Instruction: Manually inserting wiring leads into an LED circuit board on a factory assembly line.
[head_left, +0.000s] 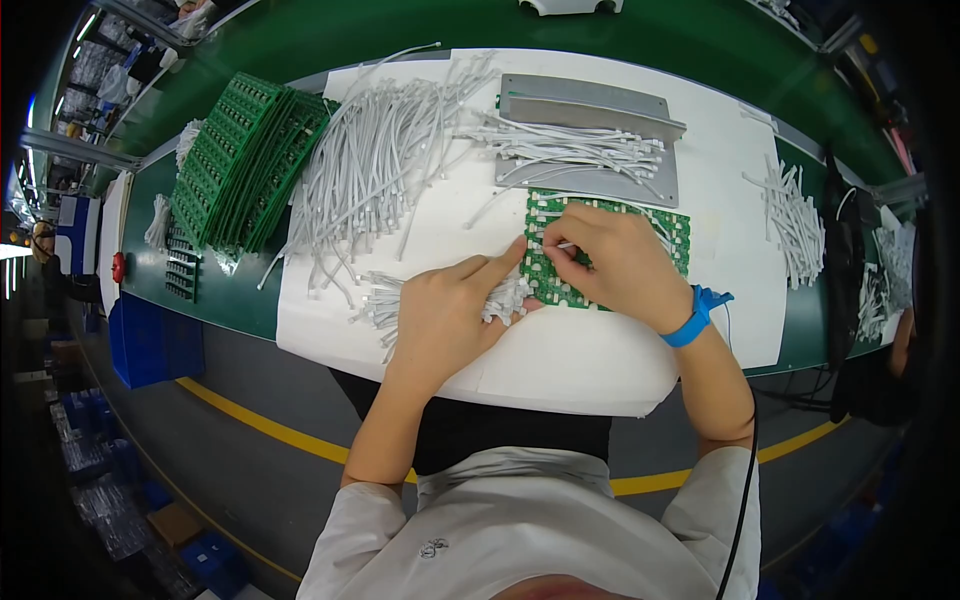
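A green circuit board (668,232) lies on the white mat (620,360) in front of me. My right hand (612,262) rests over the board and pinches a short white wire (556,246) at the board's left edge. My left hand (452,312) grips a small bundle of short white wires (378,302), its forefinger stretched out to touch the board's left edge. A blue wrist strap (697,314) with a dark cord circles my right wrist.
A large loose pile of white wires (375,165) covers the mat's far left. Stacked green boards (245,160) stand further left. A grey metal plate (590,110) with more wires lies behind the board. Another wire heap (795,220) sits at the right.
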